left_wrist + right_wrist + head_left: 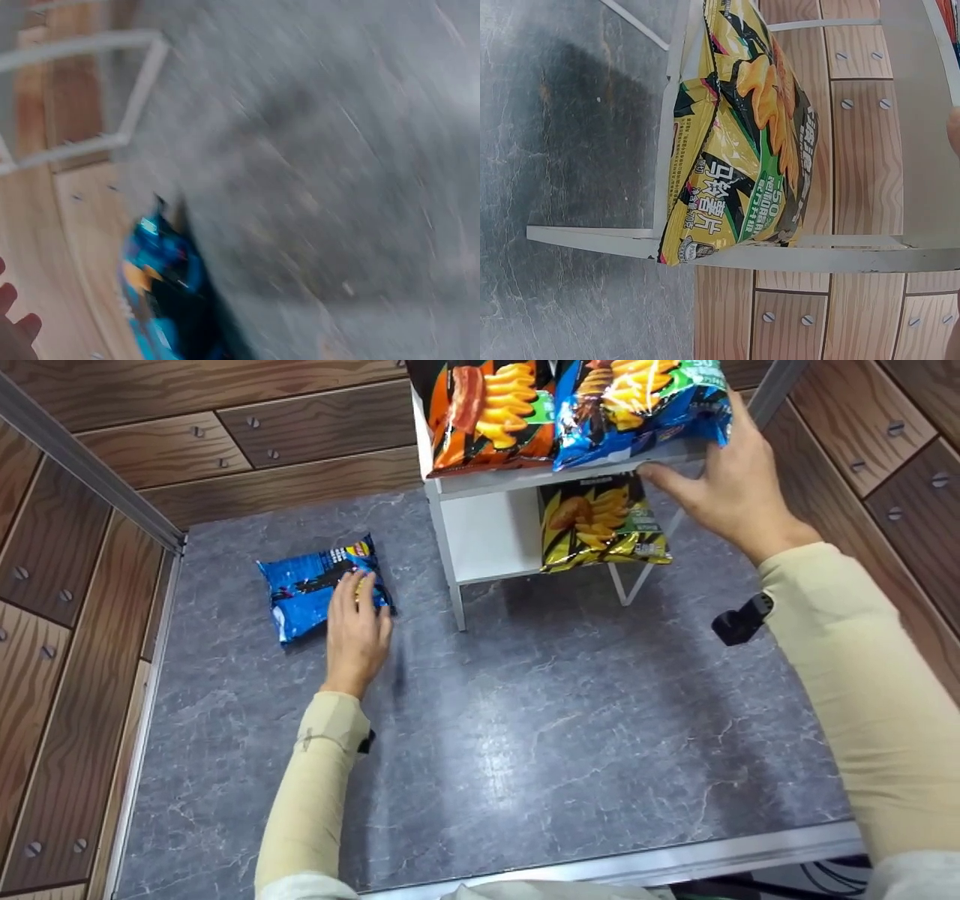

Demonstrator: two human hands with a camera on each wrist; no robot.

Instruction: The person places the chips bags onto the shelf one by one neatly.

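Note:
On the grey tabletop lies a blue chip bag (300,577), at the left in the head view and blurred at the bottom of the left wrist view. Over its right end reaches my left hand (354,634), fingers loosely bent and apart from the bag in the left wrist view. My right hand (742,487) is at the right side of another blue chip bag (645,405) on the shelf top. Its thumb stretches along the shelf's front edge; its other fingertips are hidden by the bag.
The white two-level shelf (491,536) stands at the back. An orange and black chip bag (487,420) sits on top, a yellow and black chip bag (600,525) on the lower level. Wood-patterned panels (315,435) enclose the tabletop (570,720).

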